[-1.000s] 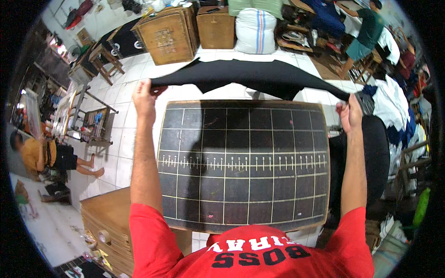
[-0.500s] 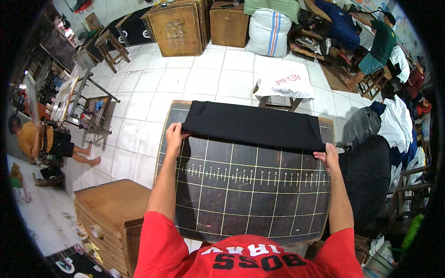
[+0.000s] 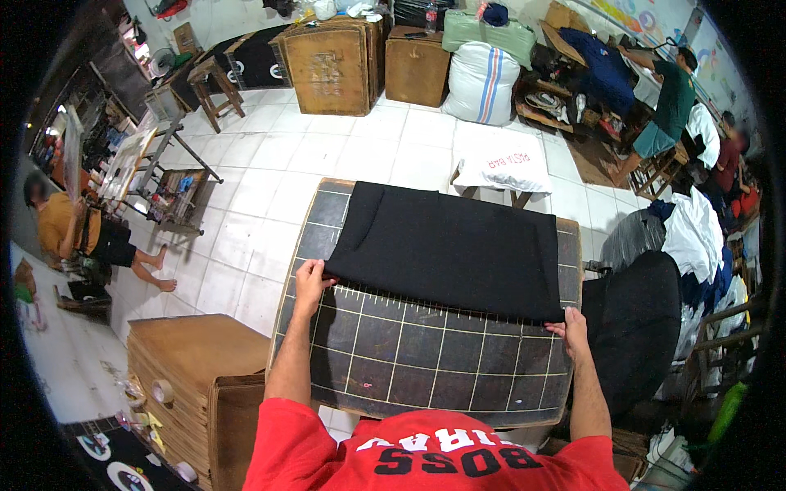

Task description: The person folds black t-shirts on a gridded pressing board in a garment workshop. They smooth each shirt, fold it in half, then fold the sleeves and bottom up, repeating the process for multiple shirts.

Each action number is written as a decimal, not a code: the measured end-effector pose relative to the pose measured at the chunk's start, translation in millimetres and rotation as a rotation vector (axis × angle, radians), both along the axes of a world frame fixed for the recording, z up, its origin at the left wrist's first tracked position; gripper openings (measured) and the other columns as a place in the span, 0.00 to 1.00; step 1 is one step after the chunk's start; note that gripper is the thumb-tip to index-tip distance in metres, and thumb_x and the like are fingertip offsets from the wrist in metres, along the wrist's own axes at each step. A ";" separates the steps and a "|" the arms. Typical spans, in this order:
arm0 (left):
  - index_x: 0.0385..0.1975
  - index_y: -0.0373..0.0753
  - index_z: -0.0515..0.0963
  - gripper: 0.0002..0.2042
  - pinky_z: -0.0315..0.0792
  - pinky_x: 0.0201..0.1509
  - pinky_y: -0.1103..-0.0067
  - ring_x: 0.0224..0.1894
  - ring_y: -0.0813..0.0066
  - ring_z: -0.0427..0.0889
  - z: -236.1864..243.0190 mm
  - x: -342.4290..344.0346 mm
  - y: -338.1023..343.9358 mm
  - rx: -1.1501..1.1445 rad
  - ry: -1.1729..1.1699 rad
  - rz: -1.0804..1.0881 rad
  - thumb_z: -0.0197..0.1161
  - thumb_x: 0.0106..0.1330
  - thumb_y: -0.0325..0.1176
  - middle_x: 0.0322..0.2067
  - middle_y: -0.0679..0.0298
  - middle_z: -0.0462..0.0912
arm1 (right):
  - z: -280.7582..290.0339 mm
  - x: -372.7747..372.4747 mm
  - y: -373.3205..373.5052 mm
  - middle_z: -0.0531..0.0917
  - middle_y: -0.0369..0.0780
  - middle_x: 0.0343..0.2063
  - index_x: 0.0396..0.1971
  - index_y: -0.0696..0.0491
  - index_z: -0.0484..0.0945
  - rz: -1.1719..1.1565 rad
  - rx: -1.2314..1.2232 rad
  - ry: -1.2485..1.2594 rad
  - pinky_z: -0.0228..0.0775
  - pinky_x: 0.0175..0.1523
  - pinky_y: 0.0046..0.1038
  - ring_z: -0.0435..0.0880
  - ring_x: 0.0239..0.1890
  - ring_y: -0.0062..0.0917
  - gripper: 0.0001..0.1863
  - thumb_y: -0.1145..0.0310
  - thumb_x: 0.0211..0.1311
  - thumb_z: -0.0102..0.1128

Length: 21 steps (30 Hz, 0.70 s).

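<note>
Left hand [image 3: 310, 286] and right hand [image 3: 574, 334], pinched nearly closed, hold black cloth [image 3: 450, 245] by its near corners — even outward tension should flatten it on the gridded board [image 3: 426, 372].

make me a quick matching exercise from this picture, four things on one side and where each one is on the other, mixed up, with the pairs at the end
Things
1. left hand
2. right hand
3. striped white sack
4. gridded board

Places
A. at the near right corner of the black cloth
B. underneath the black cloth
C. at the near left corner of the black cloth
D. beyond the black cloth, below a green bundle

Right pairs
1-C, 2-A, 3-D, 4-B
</note>
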<state>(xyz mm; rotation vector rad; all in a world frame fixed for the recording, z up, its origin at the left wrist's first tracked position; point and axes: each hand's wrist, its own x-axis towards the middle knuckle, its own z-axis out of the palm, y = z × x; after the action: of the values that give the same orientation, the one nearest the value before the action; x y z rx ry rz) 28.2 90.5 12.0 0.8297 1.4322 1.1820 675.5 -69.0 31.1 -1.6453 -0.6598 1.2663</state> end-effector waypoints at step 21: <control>0.34 0.31 0.76 0.14 0.87 0.36 0.74 0.33 0.76 0.82 -1.9 -22.9 -154.7 0.011 0.104 0.063 0.54 0.79 0.35 0.32 0.62 0.80 | -5.8 -7.7 -119.9 0.82 0.53 0.43 0.52 0.64 0.66 0.098 -0.118 0.045 0.88 0.39 0.39 0.90 0.37 0.49 0.20 0.58 0.83 0.42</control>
<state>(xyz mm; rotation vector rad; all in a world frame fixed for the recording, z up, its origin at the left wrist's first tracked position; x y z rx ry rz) 5.3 -64.2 10.2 0.8702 1.5476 1.2105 667.8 -188.9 25.3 -1.6923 -0.6554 1.4320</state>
